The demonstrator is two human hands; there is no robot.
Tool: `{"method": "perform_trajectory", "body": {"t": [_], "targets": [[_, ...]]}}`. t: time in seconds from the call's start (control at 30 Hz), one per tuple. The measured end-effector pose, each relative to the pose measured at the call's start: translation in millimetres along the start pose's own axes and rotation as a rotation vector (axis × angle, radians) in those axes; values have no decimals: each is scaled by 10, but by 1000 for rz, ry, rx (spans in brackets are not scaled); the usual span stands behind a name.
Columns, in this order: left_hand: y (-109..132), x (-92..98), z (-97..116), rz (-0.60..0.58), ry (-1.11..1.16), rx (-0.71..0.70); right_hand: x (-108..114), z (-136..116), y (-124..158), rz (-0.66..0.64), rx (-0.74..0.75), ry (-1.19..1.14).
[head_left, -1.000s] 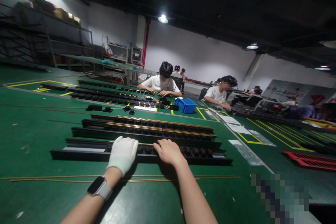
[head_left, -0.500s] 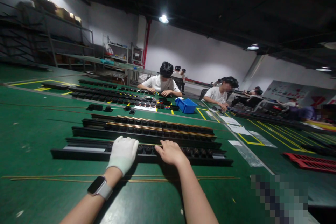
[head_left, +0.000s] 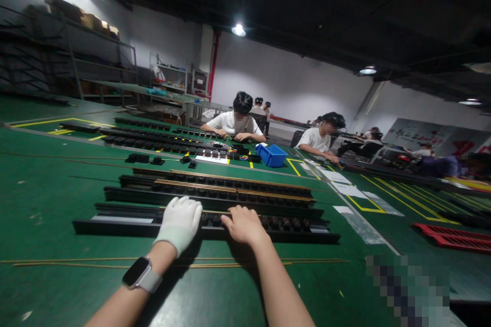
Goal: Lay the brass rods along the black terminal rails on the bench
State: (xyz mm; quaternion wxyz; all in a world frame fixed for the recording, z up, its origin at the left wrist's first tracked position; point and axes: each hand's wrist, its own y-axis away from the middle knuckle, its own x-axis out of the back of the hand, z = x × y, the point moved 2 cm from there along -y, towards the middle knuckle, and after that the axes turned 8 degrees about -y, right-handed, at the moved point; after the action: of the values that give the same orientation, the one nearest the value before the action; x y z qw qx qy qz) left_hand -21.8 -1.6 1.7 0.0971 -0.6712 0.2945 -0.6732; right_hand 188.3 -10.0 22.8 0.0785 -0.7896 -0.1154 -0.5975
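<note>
A long black channel (head_left: pixel 291 237) with a row of dark blocks inside lies crosswise in front of me. My left hand (head_left: pixel 180 219), in a white glove, curls over the channel's middle, its fingertips hidden on the far side. Just right of it, my bare right hand (head_left: pixel 243 222) bends over the same channel, thumb pointing toward the left hand. A thin brass rod (head_left: pixel 211 210) shows between the two hands along the channel's back and runs under the fingers of both. Behind it lie more black channels (head_left: pixel 126 194) with brass rods (head_left: pixel 199 185) on top.
Loose brass rods (head_left: pixel 215 265) lie on the green table (head_left: pixel 49 296) nearer me. A blue bin (head_left: pixel 272 155), small black parts (head_left: pixel 138 158) and white sheets (head_left: pixel 347 189) are farther back. A red slotted part (head_left: pixel 456 236) lies right. Co-workers sit across the table.
My right hand has slid slightly left along the channel, closer to my left hand. My left hand stays in nearly the same place.
</note>
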Motion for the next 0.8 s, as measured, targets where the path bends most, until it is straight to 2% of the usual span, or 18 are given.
{"method": "perform_trajectory", "body": {"t": [0.1,0.3,0.53,0.67,0.8], "targets": [[-27,23,81,84,52,-9,7,12,-3,-4,7,-2],[54,-127,254,-21,88,-70,16,11,-10,-1,12,-6],[-39,-45,-50,-54,10,35,34,6,9,0,10,-15],[3,-164,-137,-128,-14,55,48,0,12,-7,3,-22],[25,-261,-183,-108,-49,75,50,-2,3,-7,-7,-23]]}}
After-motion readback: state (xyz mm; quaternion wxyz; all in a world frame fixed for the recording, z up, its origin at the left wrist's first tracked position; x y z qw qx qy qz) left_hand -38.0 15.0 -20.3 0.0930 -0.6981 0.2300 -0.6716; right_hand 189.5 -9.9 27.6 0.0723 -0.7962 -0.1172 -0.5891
